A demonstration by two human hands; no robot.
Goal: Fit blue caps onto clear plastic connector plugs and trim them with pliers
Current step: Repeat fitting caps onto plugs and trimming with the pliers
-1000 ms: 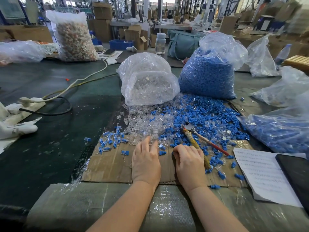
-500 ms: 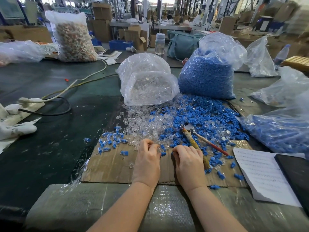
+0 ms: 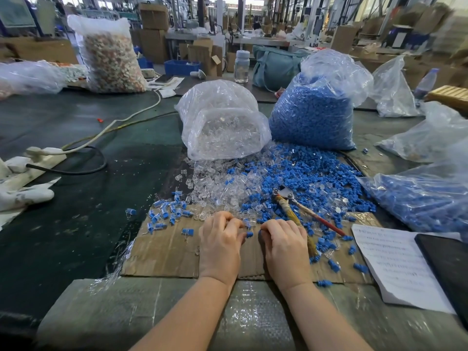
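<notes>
I see one blue cap (image 3: pixel 249 234) lying on the cardboard sheet (image 3: pixel 167 252) in the gap between my two hands, just beside the left hand (image 3: pixel 219 243). That hand's fingers (image 3: pixel 229 220) are curled under; whether they pinch a part I cannot tell. The right hand (image 3: pixel 285 247) has its fingers curled the same way, with a sliver of blue at their tips, but I cannot tell if it is a held cap. One pair of pliers (image 3: pixel 295 214), handles wrapped, lies just right of the right hand, its jaws pointing far into the pile. The loose heap of clear plugs (image 3: pixel 215 183) spreads far of the hands, merging on its right into the heap of loose blue caps (image 3: pixel 311 178); both are too many to count. A scatter of assembled pieces (image 3: pixel 167 214) sits to the near left of the heaps. Farther off stand one bag of clear plugs (image 3: pixel 222 122) and one bag of blue caps (image 3: pixel 314 107); a second blue-filled bag (image 3: pixel 425 196) lies at the right. One printed sheet (image 3: pixel 395 264) rests on the desk (image 3: pixel 76 198) at near right.
</notes>
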